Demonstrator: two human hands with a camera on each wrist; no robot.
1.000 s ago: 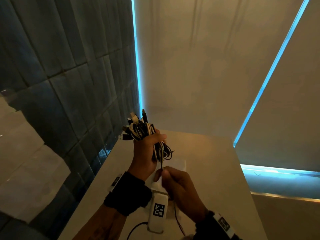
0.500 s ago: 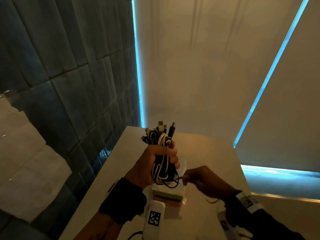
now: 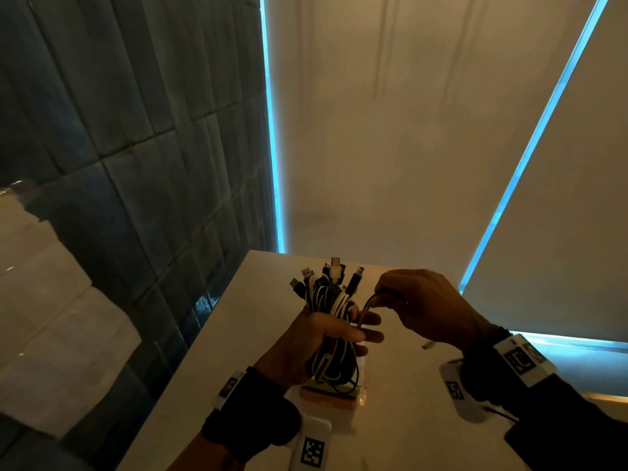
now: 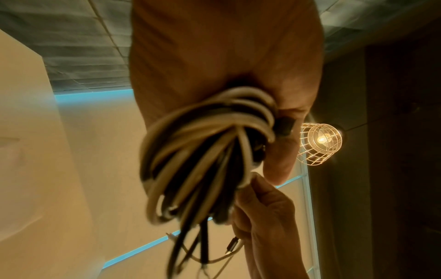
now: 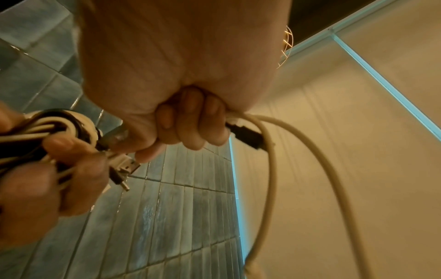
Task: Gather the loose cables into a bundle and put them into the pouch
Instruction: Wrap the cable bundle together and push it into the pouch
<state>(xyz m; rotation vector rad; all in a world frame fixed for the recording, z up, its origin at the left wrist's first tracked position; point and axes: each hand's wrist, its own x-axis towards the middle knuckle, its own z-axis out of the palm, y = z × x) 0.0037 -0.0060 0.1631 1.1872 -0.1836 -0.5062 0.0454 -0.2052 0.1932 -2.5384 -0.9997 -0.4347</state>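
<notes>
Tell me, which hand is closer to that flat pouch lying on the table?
Left. The left hand grips the cable bundle just above the pouch. The right hand is higher and off to the right, gripping a loose cable.

Raised above the table, the left hand grips the cable bundle upright in a closed fist, while the right hand, fingers curled knuckles-up just beside it, holds a white cable.
</notes>
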